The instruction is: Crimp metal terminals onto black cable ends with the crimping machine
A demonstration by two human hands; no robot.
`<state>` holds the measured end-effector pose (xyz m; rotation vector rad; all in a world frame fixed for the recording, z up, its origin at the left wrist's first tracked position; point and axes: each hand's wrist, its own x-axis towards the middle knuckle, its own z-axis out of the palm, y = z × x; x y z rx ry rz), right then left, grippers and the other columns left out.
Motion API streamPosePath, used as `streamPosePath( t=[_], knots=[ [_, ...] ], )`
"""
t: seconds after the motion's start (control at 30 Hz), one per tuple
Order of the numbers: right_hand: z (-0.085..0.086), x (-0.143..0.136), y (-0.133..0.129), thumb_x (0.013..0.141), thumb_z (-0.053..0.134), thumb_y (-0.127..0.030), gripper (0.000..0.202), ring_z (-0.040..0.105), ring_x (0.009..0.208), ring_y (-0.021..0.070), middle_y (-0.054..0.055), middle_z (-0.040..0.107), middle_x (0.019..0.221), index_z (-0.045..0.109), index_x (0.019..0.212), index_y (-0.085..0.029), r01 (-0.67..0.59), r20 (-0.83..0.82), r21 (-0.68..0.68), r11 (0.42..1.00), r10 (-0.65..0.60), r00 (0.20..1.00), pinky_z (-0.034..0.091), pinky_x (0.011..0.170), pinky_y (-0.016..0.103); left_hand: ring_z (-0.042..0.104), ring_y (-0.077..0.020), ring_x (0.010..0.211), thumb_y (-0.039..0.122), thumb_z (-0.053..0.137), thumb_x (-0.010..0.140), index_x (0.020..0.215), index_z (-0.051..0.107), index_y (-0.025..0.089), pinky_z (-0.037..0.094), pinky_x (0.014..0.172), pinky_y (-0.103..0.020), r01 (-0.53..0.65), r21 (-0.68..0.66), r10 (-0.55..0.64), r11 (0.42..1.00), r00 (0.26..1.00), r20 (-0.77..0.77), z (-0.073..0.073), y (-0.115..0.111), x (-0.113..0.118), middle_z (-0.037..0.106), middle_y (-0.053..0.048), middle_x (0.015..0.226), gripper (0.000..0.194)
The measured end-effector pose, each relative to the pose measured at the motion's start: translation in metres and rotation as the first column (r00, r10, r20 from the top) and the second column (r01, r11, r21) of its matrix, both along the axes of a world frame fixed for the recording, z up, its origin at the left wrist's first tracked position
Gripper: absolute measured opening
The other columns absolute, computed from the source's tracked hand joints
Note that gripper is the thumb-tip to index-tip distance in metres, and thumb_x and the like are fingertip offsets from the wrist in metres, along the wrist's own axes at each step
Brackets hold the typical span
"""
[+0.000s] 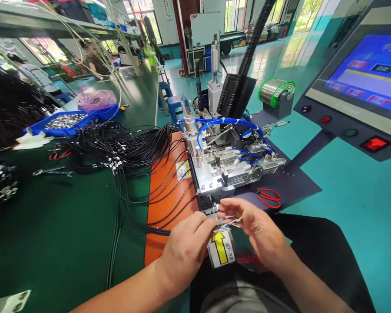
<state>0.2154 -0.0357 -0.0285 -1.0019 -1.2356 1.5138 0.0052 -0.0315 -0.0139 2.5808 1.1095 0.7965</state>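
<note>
Left hand [189, 244] pinches coloured wires [228, 224], right hand [263, 234] loosely curled alongside.

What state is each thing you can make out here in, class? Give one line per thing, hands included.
Left hand: closed, fingertips pinching
Coloured wires: exposed, slightly spread
Right hand: fingers part-curled; grip unclear
Screen: lit
Red switch: lit
Solder spool: mounted, wound with wire
Blue tray: holding small metal parts
Black cables: heaped loosely
Wrench: lying flat
</note>
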Motion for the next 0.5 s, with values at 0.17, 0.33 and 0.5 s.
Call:
streamPosePath(
  t=[0.17, 0.33, 0.5],
  knots=[
    [-0.003, 0.021, 0.012, 0.093, 0.063, -0.039, 0.039, 0.062, 0.092, 0.0163, 0.010, 0.063, 0.114, 0.058, 0.127, -0.019, -0.099, -0.042, -0.153, 0.983, 0.094, 0.995, 0.052, 0.083, 0.031, 0.058, -0.0136, 0.074, 0.017, 0.044, 0.097, 0.107, 0.062, 0.021, 0.048, 0.064, -0.025, -0.013, -0.256, 0.048, 0.967, 0.990, 0.130, -0.002, 0.000, -0.005, 0.061, -0.004, 0.085, 0.021],
    [0.009, 0.017, 0.014, 0.085, 0.074, -0.031, 0.026, 0.060, 0.083, 0.0131, 0.004, 0.064, 0.094, 0.066, 0.105, -0.018, -0.147, 0.051, -0.154, 0.977, 0.156, 0.986, 0.050, 0.075, 0.024, 0.062, -0.0128, 0.076, 0.018, 0.047, 0.097, 0.113, 0.061, 0.023, 0.050, 0.067, -0.024, 0.013, -0.261, 0.025, 0.965, 0.990, 0.141, 0.003, 0.003, -0.008, 0.069, -0.001, 0.089, 0.022],
    [0.006, 0.013, 0.017, 0.089, 0.068, -0.035, 0.020, 0.056, 0.067, 0.0113, 0.002, 0.062, 0.075, 0.066, 0.090, -0.015, -0.078, 0.177, -0.126, 0.989, 0.099, 0.979, 0.047, 0.064, 0.024, 0.059, -0.0176, 0.102, 0.005, 0.047, 0.092, 0.124, 0.056, 0.015, 0.049, 0.089, -0.031, 0.075, -0.073, -0.064, 0.994, 0.988, 0.139, 0.019, -0.001, -0.012, 0.065, -0.010, 0.110, 0.035]
  ],
)
